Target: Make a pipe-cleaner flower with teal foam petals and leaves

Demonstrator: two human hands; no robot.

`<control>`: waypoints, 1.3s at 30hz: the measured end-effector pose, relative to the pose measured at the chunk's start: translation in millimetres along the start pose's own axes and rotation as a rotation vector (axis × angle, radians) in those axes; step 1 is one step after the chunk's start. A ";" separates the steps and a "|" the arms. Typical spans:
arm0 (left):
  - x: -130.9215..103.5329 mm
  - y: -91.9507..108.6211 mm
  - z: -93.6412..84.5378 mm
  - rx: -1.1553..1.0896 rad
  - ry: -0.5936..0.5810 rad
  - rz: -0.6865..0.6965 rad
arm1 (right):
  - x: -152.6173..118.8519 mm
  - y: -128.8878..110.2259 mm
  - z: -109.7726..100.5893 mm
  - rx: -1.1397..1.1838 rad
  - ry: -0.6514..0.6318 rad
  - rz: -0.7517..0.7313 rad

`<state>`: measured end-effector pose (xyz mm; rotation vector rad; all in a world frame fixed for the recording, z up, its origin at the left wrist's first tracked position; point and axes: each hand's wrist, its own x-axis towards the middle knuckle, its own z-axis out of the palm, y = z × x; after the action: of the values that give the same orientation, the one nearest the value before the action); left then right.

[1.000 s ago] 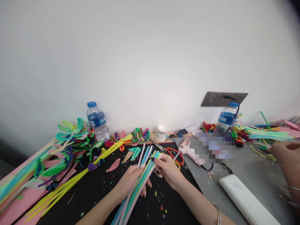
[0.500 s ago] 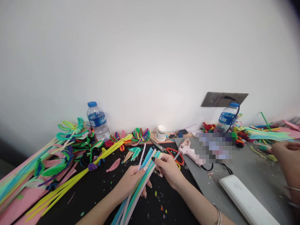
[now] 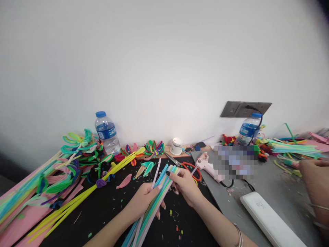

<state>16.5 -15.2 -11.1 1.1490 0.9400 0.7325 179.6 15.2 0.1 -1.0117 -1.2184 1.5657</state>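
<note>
No words or numbers can be read for certain. White characters, too small and blurred to make out, stand on the blue label (image 3: 107, 131) of the nine-o'clock bottle (image 3: 112, 145) and on the three-o'clock bottle (image 3: 246, 130); the white case (image 3: 273, 221) at four o'clock bears an illegible grey emblem (image 3: 261, 204).

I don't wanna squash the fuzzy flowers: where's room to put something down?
Mostly bare, bar a few scraps: the black mat between the yellow stems and the left forearm; the gray surface between the white case and the other person's hand. Crowded: along the wall, with bottles, a cup and fuzzy flowers.
</note>
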 end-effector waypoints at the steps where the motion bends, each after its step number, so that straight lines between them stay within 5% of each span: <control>1: 0.3 -1.1 -0.1 0.002 -0.004 0.000 | 0.2 0.8 -0.4 -0.010 0.004 -0.005; 39: -2.1 -0.5 1.7 0.087 -0.010 -0.034 | -3.9 2.3 5.1 0.117 -0.038 0.050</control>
<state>17.2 -17.9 -10.9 1.2093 0.9884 0.6632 175.5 9.8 -0.8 -0.9462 -1.1209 1.6819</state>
